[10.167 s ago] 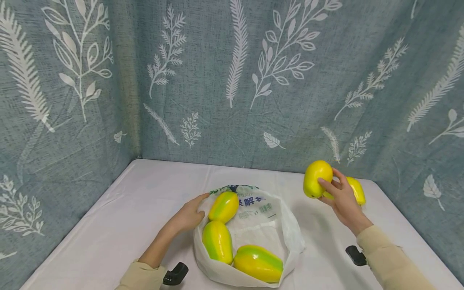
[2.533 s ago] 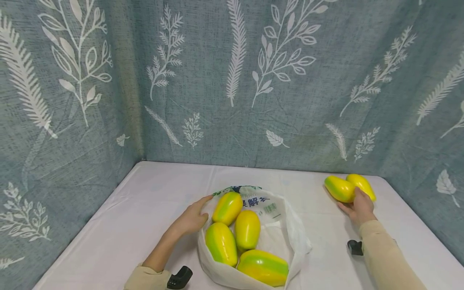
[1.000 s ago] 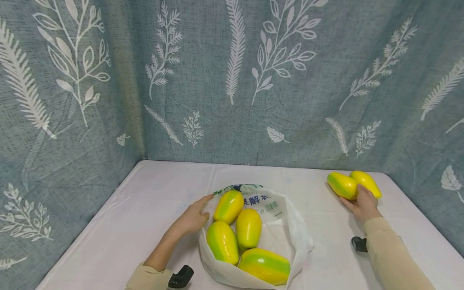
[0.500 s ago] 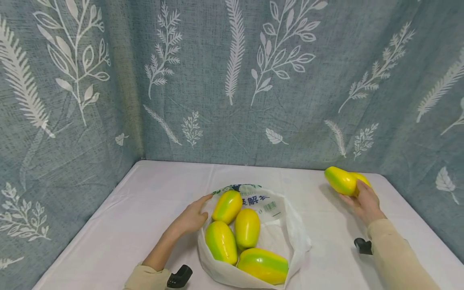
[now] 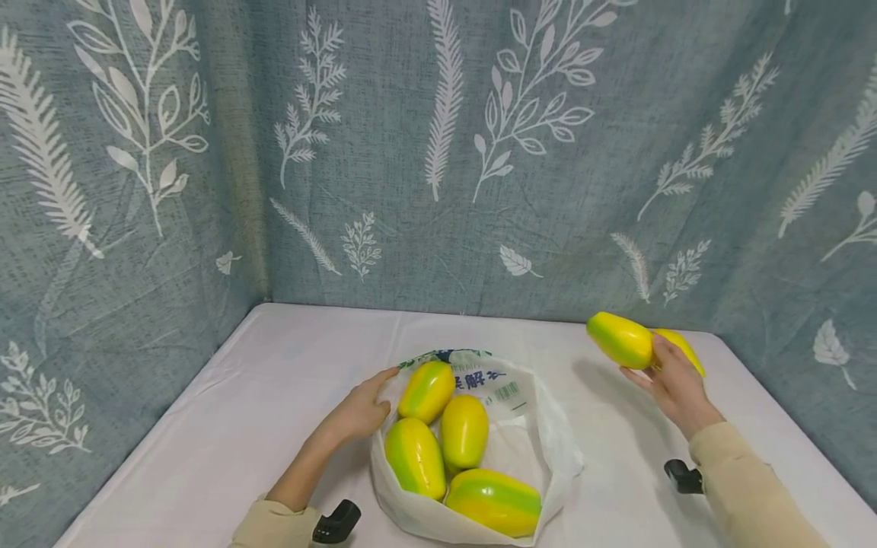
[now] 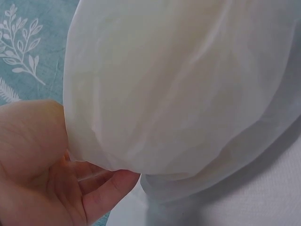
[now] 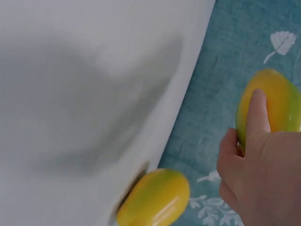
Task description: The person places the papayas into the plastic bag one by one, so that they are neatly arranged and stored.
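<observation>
My right hand [image 5: 674, 384] grips a yellow-green papaya [image 5: 620, 339] above the right side of the table; the right wrist view shows fingers curled round this papaya [image 7: 268, 101]. Another papaya [image 5: 685, 352] lies behind that hand, partly covered by it. At the middle front stands a white plastic bag [image 5: 558, 449], its mouth spread wide. Inside it sit several papayas [image 5: 464, 431]. My left hand [image 5: 356, 407] holds the bag's left rim, index finger stretched along it. In the left wrist view, the bag's wall [image 6: 164, 94] hides the contents.
A white cloth covers the table [image 5: 301, 358]. Blue-grey curtains [image 5: 390, 152] with white leaf prints stand behind and at both sides. A black wrist device [image 5: 337, 521] shows at the left sleeve, another black device [image 5: 683, 477] at the right.
Ten seconds ago my right hand held a different papaya, which later lay in the bag. Since one second ago it has lifted this papaya and moved left. The left hand stays put.
</observation>
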`<act>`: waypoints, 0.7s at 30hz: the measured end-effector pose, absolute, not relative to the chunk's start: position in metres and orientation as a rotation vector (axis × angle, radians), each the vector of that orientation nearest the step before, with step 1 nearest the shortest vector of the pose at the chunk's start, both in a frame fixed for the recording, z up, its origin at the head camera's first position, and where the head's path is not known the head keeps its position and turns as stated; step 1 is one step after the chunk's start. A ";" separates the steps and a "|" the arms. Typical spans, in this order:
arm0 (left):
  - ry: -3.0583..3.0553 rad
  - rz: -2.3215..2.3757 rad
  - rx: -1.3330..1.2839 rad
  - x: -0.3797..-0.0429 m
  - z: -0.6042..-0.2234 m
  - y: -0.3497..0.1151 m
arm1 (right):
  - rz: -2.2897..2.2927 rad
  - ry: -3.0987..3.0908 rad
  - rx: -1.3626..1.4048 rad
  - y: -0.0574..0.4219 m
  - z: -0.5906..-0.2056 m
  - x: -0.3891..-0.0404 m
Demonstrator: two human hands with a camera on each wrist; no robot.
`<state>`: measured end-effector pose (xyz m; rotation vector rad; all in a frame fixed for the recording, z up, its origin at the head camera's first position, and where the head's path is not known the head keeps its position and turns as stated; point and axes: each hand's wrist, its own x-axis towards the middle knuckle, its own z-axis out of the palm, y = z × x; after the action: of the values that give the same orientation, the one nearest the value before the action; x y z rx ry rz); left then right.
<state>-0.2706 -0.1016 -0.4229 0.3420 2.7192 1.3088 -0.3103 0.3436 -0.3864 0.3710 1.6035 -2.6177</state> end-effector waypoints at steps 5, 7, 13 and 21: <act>2.724 1.308 0.346 -0.270 -0.423 -0.102 | -2.551 1.661 0.301 0.327 -0.385 -0.303; 2.725 1.307 0.346 -0.270 -0.422 -0.103 | -2.515 1.696 0.254 0.320 -0.384 -0.300; 2.726 1.307 0.348 -0.270 -0.422 -0.103 | -2.448 1.776 0.151 0.303 -0.382 -0.294; 2.729 1.310 0.347 -0.270 -0.423 -0.102 | -2.427 1.766 0.108 0.283 -0.377 -0.286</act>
<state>-0.2698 -0.1025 -0.4227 0.3473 2.7287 1.3098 -0.2858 0.2830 -0.3775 0.1080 1.7660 -2.4265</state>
